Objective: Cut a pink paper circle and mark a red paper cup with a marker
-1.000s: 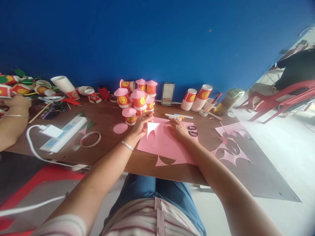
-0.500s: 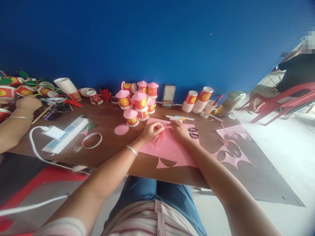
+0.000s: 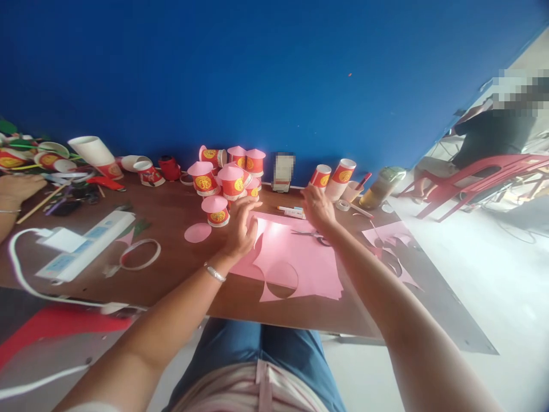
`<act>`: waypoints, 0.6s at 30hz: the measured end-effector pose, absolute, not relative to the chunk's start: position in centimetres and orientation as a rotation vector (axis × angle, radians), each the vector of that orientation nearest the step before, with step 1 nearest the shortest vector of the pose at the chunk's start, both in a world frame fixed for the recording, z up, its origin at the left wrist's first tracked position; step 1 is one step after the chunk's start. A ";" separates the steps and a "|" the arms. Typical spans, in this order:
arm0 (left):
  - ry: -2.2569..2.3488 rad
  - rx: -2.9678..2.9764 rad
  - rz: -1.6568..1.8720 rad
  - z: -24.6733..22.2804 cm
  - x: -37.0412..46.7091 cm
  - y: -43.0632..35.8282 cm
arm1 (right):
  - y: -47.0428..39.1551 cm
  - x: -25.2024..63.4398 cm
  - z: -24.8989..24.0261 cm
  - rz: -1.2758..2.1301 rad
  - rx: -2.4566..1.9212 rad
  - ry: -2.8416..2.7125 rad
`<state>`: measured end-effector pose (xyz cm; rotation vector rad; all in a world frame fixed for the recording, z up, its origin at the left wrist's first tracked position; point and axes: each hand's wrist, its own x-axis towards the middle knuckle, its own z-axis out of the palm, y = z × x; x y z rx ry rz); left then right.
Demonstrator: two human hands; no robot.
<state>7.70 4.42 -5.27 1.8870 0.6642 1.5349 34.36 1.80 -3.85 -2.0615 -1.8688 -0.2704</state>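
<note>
My left hand [image 3: 242,232] is open, thumb and fingers apart, just over the left edge of the pink paper [image 3: 309,263]. It holds nothing that I can see. The paper lies on the table with a round cut-out at its front. My right hand [image 3: 318,207] is beyond the paper's far edge, in front of a red-and-white paper cup [image 3: 321,176]; its fingertips are blurred and partly hidden. Scissors [image 3: 315,235] lie on the paper below my right wrist, blades apart. Markers [image 3: 292,212] lie left of that hand. A pink paper disc [image 3: 198,233] is left of my left hand.
Red cups with pink cone tops [image 3: 231,180] are stacked at the back. Tape [image 3: 342,205], a bottle [image 3: 383,186] and paper scraps [image 3: 392,246] lie right. Left are a power strip [image 3: 88,243], a ring [image 3: 140,254] and another person's hand [image 3: 19,189].
My hands have moved apart: the left has lifted left off the paper with its fingers spread, the right has gone back toward the cups. The paper's middle and the scissor blades now show. The view has shifted.
</note>
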 end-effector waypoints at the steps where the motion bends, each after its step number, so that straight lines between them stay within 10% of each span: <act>1: 0.617 1.925 1.506 -5.0 7.7 4.2 | 2.5 35.5 -2.6 -0.304 -2.079 -1.823; 18: 0.576 1.575 0.829 -3.0 18.2 5.5 | 11.0 42.6 2.0 -0.181 -2.438 -1.708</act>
